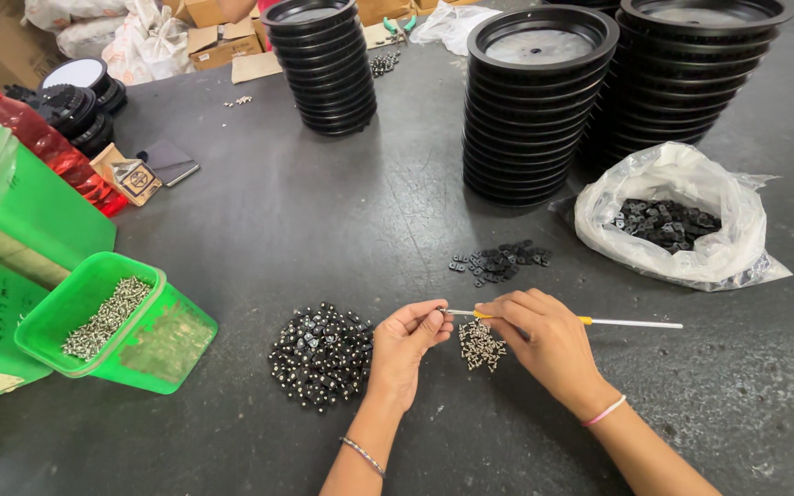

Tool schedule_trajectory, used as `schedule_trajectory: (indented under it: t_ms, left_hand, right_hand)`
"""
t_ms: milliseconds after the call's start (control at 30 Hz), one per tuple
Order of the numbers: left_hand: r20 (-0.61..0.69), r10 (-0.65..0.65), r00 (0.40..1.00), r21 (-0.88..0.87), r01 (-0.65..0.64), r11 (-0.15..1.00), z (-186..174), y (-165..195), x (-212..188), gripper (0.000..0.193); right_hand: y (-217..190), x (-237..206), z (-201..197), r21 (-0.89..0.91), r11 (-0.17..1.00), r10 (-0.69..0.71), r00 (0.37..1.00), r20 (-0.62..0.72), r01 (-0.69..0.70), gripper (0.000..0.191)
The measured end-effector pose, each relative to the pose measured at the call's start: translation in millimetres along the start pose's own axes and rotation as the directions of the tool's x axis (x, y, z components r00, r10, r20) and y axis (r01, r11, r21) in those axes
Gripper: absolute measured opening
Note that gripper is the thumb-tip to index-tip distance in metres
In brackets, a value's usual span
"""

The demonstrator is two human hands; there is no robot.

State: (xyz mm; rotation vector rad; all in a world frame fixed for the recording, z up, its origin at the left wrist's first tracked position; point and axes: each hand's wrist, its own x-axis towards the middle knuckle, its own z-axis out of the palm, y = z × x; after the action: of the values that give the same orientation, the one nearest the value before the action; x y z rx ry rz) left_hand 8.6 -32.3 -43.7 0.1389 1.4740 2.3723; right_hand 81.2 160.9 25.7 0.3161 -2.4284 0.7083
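Your left hand [406, 342] is curled nearly closed, thumb and forefinger pinched on something tiny at the tip of the screwdriver [590, 321]; the piece itself is too small to make out. Your right hand [544, 338] is wrapped around the screwdriver near its yellow collar, fingers folded over the shaft, while the white handle sticks out to the right, lying level just above the table [323, 202]. Directly under your two hands, between them, sits a small heap of silver screws [480, 346]. Just to the left of your left hand lies a larger pile of black pieces with screws fitted [322, 355]. Beyond your hands, a loose scatter of bare black clips [500, 261] rests on the table, and more of the same fill the open plastic bag [691, 266] to the right. A tilted green tub of screws [117, 323] lies at the left. Stacks of black round lids [537, 106] stand at the far side.
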Motion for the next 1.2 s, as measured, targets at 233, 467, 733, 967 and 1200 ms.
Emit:
schedule_trajectory:
  t_ms: [233, 467, 733, 967, 1200]
  left_hand:
    - [-0.005, 0.002, 1.0, 0.023, -0.001, 1.0, 1.4, 1.3, -0.6, 0.026]
    - [-0.025, 0.017, 1.0, 0.09, -0.015, 0.996, 2.9, 1.0, -0.1, 0.023]
    - [0.005, 0.054, 0.999, 0.146, -0.054, 0.988, 0.5, -6.6, 2.0, 0.017]
    - [0.005, 0.067, 0.998, 0.197, -0.067, 0.978, 2.4, -10.3, 3.0, 0.015]
    - [-0.024, 0.065, 0.998, 0.219, -0.058, 0.974, 3.7, -7.4, 1.8, 0.015]
  right_hand:
    - [-0.5, -0.8, 1.5, 0.001, 0.999, -0.033, 0.999, -0.038, 0.033, 0.019]
    - [-1.1, -5.1, 4.4, -0.026, 0.995, -0.097, 0.995, -0.04, 0.096, 0.022]
    - [7.7, -9.5, 7.9, 0.051, 0.992, -0.117, 0.993, 0.023, 0.116, 0.031]
    - [12.4, -12.2, 13.1, 0.049, 0.996, -0.076, 0.997, -0.01, 0.076, 0.023]
    - [13.5, -13.4, 15.9, 0.1, 0.994, -0.046, 0.998, 0.052, 0.04, 0.026]
